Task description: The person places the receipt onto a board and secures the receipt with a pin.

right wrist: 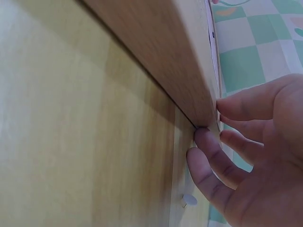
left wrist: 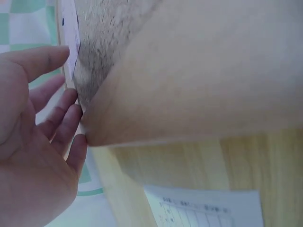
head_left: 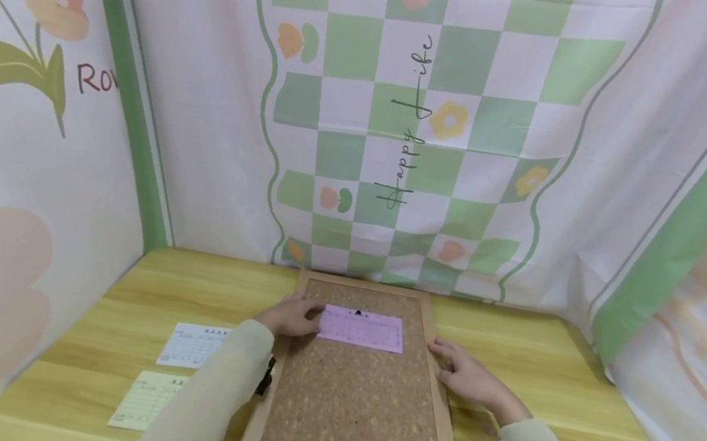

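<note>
A cork board [head_left: 359, 412] in a light wooden frame lies on the table. On its upper part is a pink printed slip [head_left: 360, 330], with a small black pin-like dot at its top edge. My left hand [head_left: 294, 316] rests at the left side of the frame, its fingertips close to the slip's left end. In the left wrist view the fingers of that hand [left wrist: 42, 109] are loosely extended along the frame's edge. My right hand [head_left: 467, 375] touches the right side of the frame; in the right wrist view its fingertips lie along the wooden edge [right wrist: 161, 56].
Left of the board, a white printed slip [head_left: 191, 345] and a yellow one [head_left: 145, 399] lie on the wooden table [head_left: 536, 377], partly behind the left sleeve. A small white thumbtack [right wrist: 189, 199] sits on the table near the right hand. A patterned curtain [head_left: 211, 115] hangs behind the table.
</note>
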`<state>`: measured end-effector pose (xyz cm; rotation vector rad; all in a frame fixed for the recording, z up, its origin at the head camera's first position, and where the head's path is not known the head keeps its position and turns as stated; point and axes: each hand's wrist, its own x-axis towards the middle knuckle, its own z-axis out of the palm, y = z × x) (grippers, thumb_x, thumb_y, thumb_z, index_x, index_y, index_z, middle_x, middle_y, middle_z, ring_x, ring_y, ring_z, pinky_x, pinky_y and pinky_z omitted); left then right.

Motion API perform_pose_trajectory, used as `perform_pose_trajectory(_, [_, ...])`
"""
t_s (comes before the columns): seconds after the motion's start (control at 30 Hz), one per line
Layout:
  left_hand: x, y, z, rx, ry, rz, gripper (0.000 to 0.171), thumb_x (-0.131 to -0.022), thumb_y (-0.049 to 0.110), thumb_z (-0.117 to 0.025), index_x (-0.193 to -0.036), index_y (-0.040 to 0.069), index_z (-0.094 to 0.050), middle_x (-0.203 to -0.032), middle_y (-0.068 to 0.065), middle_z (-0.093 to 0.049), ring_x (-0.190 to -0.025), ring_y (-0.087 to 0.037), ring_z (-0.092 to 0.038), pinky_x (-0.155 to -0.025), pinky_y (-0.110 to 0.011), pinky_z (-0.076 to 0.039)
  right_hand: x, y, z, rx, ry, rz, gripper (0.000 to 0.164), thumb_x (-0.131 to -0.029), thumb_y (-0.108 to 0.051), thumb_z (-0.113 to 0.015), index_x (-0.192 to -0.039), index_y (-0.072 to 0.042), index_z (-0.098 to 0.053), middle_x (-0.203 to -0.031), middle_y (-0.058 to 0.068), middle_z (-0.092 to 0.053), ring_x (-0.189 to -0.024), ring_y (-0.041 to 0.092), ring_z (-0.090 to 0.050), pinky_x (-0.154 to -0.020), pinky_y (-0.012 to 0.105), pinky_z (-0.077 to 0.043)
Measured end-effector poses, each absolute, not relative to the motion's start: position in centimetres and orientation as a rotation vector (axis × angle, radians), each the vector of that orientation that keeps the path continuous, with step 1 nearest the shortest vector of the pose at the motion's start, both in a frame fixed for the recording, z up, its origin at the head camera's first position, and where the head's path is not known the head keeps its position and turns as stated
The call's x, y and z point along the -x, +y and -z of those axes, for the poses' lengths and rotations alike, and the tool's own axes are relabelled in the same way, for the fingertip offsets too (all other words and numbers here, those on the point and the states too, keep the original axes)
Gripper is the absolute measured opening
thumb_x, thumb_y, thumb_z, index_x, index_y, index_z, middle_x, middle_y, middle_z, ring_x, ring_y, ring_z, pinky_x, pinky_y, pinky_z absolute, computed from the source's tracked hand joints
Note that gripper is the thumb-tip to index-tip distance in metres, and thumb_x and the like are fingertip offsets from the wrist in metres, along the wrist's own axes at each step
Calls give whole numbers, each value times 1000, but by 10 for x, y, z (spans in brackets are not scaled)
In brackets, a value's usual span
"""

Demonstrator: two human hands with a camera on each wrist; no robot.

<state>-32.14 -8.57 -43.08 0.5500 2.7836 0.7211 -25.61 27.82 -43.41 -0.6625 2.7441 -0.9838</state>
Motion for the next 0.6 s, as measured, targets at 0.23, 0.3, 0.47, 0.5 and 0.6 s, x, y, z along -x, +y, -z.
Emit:
perform_pose_trajectory(0.23, [321,-91,428,-667,2731,-846,50,-99,15,-57,-146,0,-48,-148,-19,-45,-138,-35,-39,-112,-49,-32,257,278,435,668,2748,986,51,-97,-1,-56,-143,15,-40,-149,42,-26,-133,59,-31,-103,65,-35])
perform_pose_trajectory(0.3, [321,-91,427,-674,2718,-873,50,-99,13,-57,-146,0,-48,-147,-19,-47,-137,-35,-42,-112,-48,-34,257,278,436,666,2745,994,51,-97,0,-56,-143,15,-41,-149,41,-26,-134,59,-30,-104,65,-34])
perform_pose_trajectory(0.47, [319,-93,426,-648,2673,-943,51,-98,12,-57,-148,1,-47,-147,-17,-49,-132,-33,-47,-110,-48,-36,258,277,437,652,2737,1001,51,-97,0,-55,-144,15,-40,-150,41,-25,-135,59,-27,-105,66,-31])
perform_pose_trajectory(0.5, [319,-94,426,-642,2660,-962,52,-98,12,-57,-147,2,-47,-147,-17,-49,-132,-32,-47,-110,-47,-36,258,278,437,652,2736,999,51,-97,0,-55,-144,15,-40,-150,41,-25,-135,59,-27,-105,67,-31])
perform_pose_trajectory(0.6, [318,-97,426,-625,2628,-1018,52,-98,13,-57,-147,2,-48,-147,-17,-50,-131,-32,-48,-109,-47,-37,257,277,437,631,2727,1008,51,-98,-1,-54,-145,14,-39,-151,40,-24,-136,59,-25,-106,67,-29])
